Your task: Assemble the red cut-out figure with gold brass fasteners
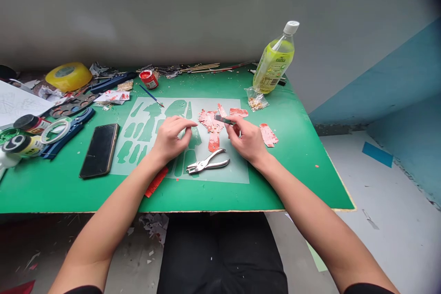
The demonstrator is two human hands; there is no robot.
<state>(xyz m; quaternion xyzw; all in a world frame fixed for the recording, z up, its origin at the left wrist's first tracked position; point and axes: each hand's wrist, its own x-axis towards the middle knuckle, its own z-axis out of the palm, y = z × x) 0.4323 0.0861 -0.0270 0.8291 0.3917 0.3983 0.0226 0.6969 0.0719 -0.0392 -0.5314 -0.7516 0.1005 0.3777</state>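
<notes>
My right hand (246,140) is closed in a pinch on a small dark flat piece (223,120), held just above a cluster of red-painted cut-out pieces (211,125) on a pale stencil sheet (234,170). My left hand (171,138) hovers to the left with fingertips curled together; whether anything is in them I cannot make out. A metal hole punch (207,162) lies on the sheet between my wrists. Another red piece (268,135) lies right of my right hand.
A black phone (99,149) lies left of the sheet. A red paint pot (149,79) and brush (150,95) sit behind. Tape rolls, paint jars and blue tools (67,131) crowd the left end. A green drink bottle (275,59) and small bag (257,101) stand at back right.
</notes>
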